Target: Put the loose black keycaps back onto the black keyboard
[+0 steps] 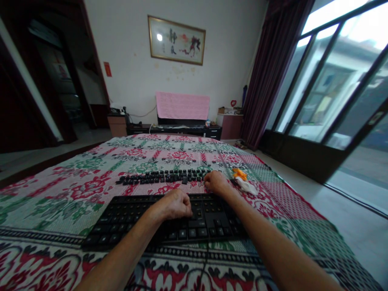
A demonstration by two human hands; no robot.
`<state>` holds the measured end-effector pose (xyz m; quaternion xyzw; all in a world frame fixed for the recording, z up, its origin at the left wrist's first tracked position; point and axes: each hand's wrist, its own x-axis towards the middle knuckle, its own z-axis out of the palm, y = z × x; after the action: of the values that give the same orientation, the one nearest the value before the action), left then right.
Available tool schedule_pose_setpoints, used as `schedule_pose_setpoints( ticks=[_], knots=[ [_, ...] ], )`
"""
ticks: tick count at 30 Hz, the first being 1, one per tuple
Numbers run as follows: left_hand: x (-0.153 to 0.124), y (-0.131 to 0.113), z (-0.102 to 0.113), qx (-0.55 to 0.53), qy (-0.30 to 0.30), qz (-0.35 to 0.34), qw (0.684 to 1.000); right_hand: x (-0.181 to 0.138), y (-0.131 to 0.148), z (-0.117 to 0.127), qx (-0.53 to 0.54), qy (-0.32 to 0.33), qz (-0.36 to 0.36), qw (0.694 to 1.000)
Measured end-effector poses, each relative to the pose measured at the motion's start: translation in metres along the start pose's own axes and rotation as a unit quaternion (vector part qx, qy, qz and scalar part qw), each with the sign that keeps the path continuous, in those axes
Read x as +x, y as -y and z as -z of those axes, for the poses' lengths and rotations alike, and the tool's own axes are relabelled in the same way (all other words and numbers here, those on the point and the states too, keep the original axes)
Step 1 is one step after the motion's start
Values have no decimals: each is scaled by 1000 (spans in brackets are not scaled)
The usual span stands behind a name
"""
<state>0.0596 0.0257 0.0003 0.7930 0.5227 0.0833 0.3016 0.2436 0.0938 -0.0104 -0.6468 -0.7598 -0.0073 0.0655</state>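
Observation:
A black keyboard (133,206) lies on the patterned cloth (81,190), with keycaps fitted in some places and bare key slots showing in others. My left hand (176,204) is closed over its middle right part, fingertips down at the bare slots; whatever it pinches is hidden. Behind the keyboard, loose black keycaps (160,176) lie in rows. At the right end of those rows my right hand (215,182) has its fingers curled together, touching or very close to the last keycaps. I cannot make out what is between them.
Right of my right hand lie an orange cloth (240,174) and a white cloth (247,186). The keyboard's cable (207,258) runs toward me. Farther off stand a low black cabinet (178,130) and a screen under a pink cover (182,106). Glass doors (327,93) are at right.

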Motion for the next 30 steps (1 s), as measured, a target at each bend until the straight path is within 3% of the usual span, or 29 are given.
schedule_pose_setpoints(
  ticks=[14,30],
  knots=[
    [-3,-5,3,33,-4,8,999,-1,3,11,-8,24,4,1000],
    [0,0,1,-3,4,0,1000,-17,-11,22,55,19,89,994]
  ],
)
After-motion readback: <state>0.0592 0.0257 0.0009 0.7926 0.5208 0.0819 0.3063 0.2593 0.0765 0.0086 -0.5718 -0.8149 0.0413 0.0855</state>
